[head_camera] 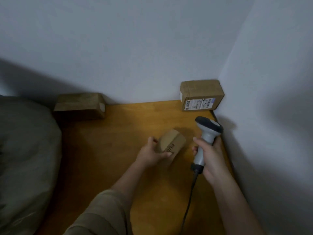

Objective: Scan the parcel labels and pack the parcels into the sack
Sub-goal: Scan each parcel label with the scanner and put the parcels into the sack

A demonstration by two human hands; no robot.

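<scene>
- The sack (25, 158) is cut off by the left frame edge; only a dull olive, soft, rounded bulk is seen beside the left edge of the worktop (118, 158), and its opening cannot be made out.
- The scanner's dark cable (189, 200) runs off the bottom of the frame, and its window faces away.
- Three brown cardboard parcels are counted.
- The small parcel (171, 143) is gripped by the left hand (152, 154), thumb on the near side and fingers curled round the far side; it is tilted near the middle of the worktop, with dark lettering too blurred to be read. Whether it touches the wood cannot be told.
- The labelled parcel (201, 95) is stood in the far right corner against both walls, its white printed label (198, 104) facing forward; the print is illegible.
- The shadowed parcel (79, 106) lies at the far left edge against the wall, with a pale tag on its end.
- One grey, pistol-shaped plastic scanner (206, 133) is clasped by its handle in the right hand (211, 160), near the right edge.
- The worktop is smooth orange-brown wood.
</scene>
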